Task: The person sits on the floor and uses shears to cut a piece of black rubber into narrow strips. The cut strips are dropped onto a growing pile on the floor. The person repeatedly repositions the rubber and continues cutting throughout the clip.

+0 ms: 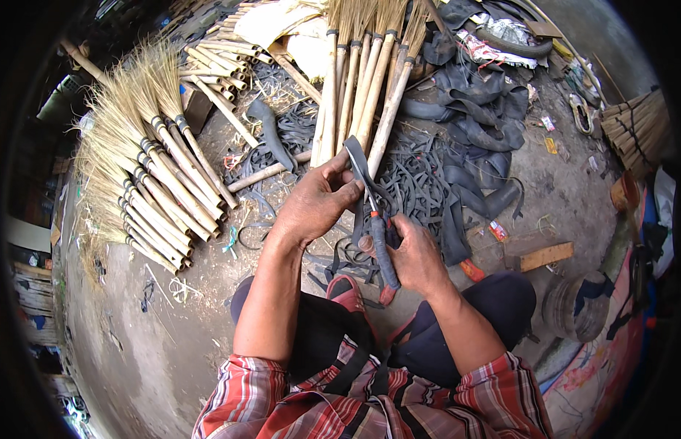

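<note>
My left hand [318,205] pinches a dark rubber strip [361,162] between thumb and fingers, with one end standing up past the fingertips. My right hand [419,256] is closed around the scissors [383,252], whose handle is wrapped in dark strip with red bits at its ends. Their blades point up and away, lying against the rubber strip close to my left thumb. Below my hands, a heap of cut rubber strips [421,175] spreads over the ground. Just beyond my hands stand several brooms [366,88] with pale bamboo handles and bristles pointing away.
More finished brooms [165,183] lie in a row on the left. Bamboo sticks [216,73] are piled behind. Larger rubber tube pieces [479,110] lie at right, near a wooden block [545,257] and a round metal-looking drum [574,307]. A bristle bundle [637,132] leans far right.
</note>
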A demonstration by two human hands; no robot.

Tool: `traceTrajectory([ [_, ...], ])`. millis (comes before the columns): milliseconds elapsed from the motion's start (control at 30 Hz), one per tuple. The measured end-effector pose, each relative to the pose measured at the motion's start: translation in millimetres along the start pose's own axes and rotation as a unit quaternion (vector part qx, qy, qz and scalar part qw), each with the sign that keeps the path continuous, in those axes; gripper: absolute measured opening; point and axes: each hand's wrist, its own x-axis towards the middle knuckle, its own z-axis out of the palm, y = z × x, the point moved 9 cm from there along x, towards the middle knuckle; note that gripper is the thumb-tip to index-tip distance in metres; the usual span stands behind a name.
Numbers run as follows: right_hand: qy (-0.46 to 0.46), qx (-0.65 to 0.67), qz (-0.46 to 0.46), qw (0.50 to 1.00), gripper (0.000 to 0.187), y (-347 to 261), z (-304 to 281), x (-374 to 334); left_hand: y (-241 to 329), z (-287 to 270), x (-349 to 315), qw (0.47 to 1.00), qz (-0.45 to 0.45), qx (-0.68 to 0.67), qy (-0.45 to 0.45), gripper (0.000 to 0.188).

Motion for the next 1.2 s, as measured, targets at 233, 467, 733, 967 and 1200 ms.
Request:
traceTrajectory([
  [233, -0.009, -0.024, 0.014, 1.000, 0.047, -7.1, -2.3, -4.5, 9.0, -11.4, 3.6, 0.995, 0.033, -0.063, 0.074, 0.038],
  [467, 0.021, -0.012, -0.031, 0.999, 0.053, -9.2, -3.5, -1.6, 7.0, 0.4, -1.2, 1.000, 0.008, -0.001, 0.026, 0.057],
  [733, 0.011, -0.027, -0.012, 0.999, 0.052, -10.8, -4.1, -6.0, 9.4, -8.8, 2.9, 0.995, 0.033, -0.062, 0.067, 0.040],
  [967, 0.028, -0.022, -0.025, 0.999, 0.056, -12.8, -6.5, -1.8, 4.9, -2.5, 0.3, 0.999, 0.022, -0.003, 0.028, 0.044],
  [1200, 0.023, -0.013, -0.005, 1.000, 0.056, -8.1, -6.3, -3.6, 7.7, -5.0, 2.0, 0.997, 0.029, -0.046, 0.051, 0.051],
])
